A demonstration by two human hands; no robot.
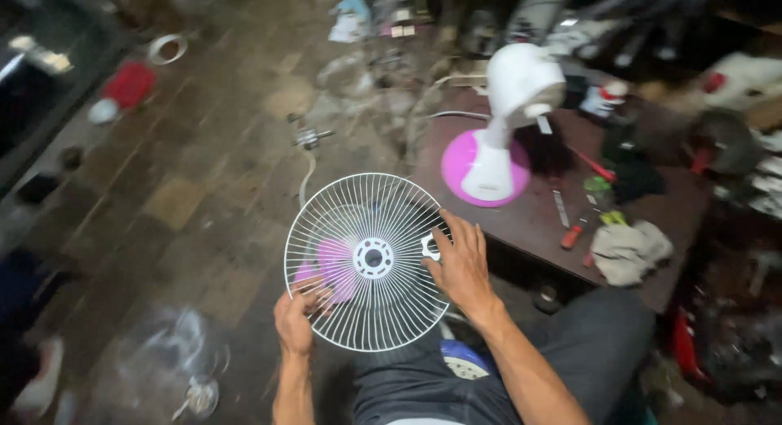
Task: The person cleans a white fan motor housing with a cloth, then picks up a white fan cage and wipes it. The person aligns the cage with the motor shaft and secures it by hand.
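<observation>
A slip of the white wire fan guard is judged the main risk: it is held only at its rim, over the lap, and a loosened hold on either side could let it tilt and drop to the tiled floor, where the thin spokes might be bent. Fingers could also be caught between the wires. The guard is round, with fine radial wires, a ringed hub at the centre and a small white clip near the right rim; pink fan blades are seen through it. It is gripped at the lower left by the left hand, fingers curled shut around the rim wires, and steadied at the right by the right hand, fingers spread flat against it. Beyond, on a low dark table, a white fan body on a pink base stands, with a crumpled rag and a red-handled screwdriver beside it.
</observation>
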